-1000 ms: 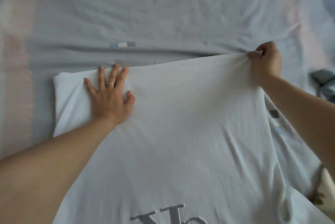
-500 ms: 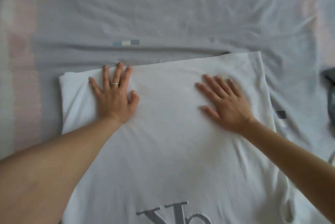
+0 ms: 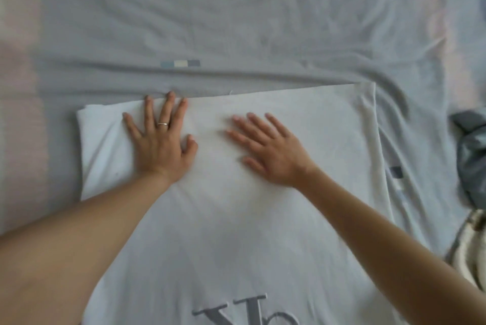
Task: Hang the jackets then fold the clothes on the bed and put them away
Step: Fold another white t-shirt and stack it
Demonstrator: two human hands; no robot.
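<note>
**Both palms flat on the shirt**

My left hand (image 3: pixel 160 148) lies spread on the white shirt (image 3: pixel 223 232). Its fingers are straight and grip nothing. Its fingertips reach the shirt's far edge, and a ring (image 3: pixel 163 124) sits on one finger. My right hand (image 3: pixel 271 153) rests just to the right of it, apart from it, palm down with the fingers straight and angled toward the left. It too holds nothing.

The shirt lies under both palms, spread on the bed (image 3: pixel 236 22). Left of my left hand the cloth ends in a thick folded edge. Right of my right hand it runs on to a straight side edge. Nearer me than the wrists, between my forearms, grey lettering (image 3: pixel 236 311) shows on the shirt. Well right of my right hand, a grey garment (image 3: pixel 470 156) lies crumpled on the bed. Beyond my fingertips the bed is bare and wrinkled.
</note>
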